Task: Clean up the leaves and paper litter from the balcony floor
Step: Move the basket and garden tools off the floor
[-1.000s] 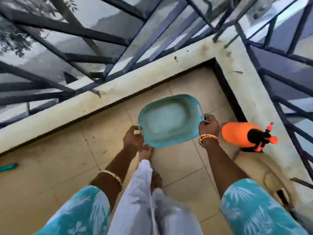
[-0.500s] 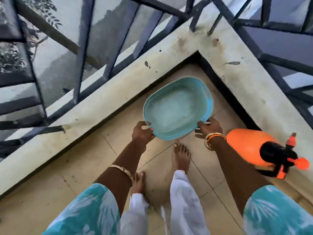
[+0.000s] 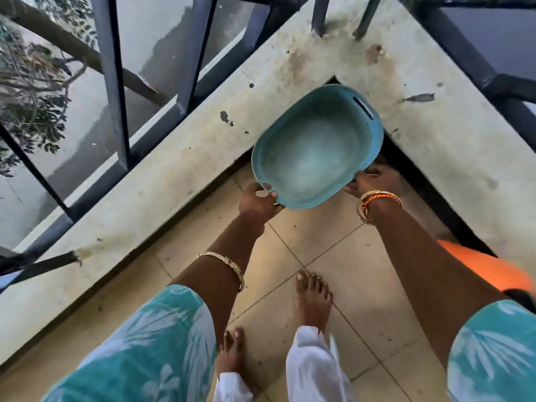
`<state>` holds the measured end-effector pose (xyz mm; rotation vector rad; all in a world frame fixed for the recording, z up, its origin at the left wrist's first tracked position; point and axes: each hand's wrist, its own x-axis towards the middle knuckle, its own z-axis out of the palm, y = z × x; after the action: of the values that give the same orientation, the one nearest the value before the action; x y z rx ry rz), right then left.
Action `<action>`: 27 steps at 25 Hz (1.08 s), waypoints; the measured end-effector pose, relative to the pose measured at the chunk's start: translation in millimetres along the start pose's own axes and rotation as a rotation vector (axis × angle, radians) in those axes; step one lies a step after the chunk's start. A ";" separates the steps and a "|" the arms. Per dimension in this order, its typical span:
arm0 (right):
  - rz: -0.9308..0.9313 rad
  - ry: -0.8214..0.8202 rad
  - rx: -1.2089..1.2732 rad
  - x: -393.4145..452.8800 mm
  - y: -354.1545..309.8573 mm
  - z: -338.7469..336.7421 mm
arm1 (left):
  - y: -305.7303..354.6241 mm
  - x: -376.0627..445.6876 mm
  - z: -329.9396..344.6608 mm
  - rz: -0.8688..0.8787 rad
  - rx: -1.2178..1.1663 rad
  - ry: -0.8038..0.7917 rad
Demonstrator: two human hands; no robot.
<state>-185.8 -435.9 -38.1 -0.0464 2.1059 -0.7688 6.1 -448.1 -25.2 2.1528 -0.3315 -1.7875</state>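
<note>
A person stands barefoot on the tiled floor (image 3: 333,236) at the balcony's far corner, holding a teal basket (image 3: 316,149) out over the spot where the two ledges meet. The left hand (image 3: 258,203) grips the basket's near-left rim, thumb curled over the edge. The right hand (image 3: 374,179) holds the near-right rim, fingers wrapped under it. The basket tilts, its inside facing up and bare, a slot handle on its far side. The stained ledge (image 3: 179,181) carries a dark railing (image 3: 111,71). An orange sprayer (image 3: 487,268) sits near right, behind the right forearm.
</note>
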 end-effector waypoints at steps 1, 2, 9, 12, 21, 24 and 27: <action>-0.007 0.008 -0.016 2.2 -3.4 -2.3 | 1.2 1.1 2.2 0.002 0.013 0.005; -0.007 -0.003 -0.026 4.1 -5.1 -3.3 | 1.8 2.3 3.6 0.002 0.014 0.012; -0.290 -0.025 -0.443 -21.4 3.0 -20.1 | 1.0 -30.0 -6.0 0.207 0.492 0.216; -0.625 -0.080 -0.614 -78.7 -6.4 -34.0 | 6.2 -88.7 -18.3 0.452 0.745 0.244; -1.381 -0.194 -0.833 -327.5 -97.4 -85.3 | 7.4 -321.8 -141.3 0.877 1.086 0.453; -1.519 -0.275 -0.911 -415.7 -96.0 -101.6 | -19.1 -400.6 -194.1 0.763 1.064 0.605; -1.607 -0.406 -0.935 -496.6 -81.8 -125.1 | -54.6 -478.6 -235.0 0.673 1.013 0.753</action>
<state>10.0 -289.8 419.4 -2.3175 1.4880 -0.3854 144.8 -194.5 426.2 2.5820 -1.7397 -0.3399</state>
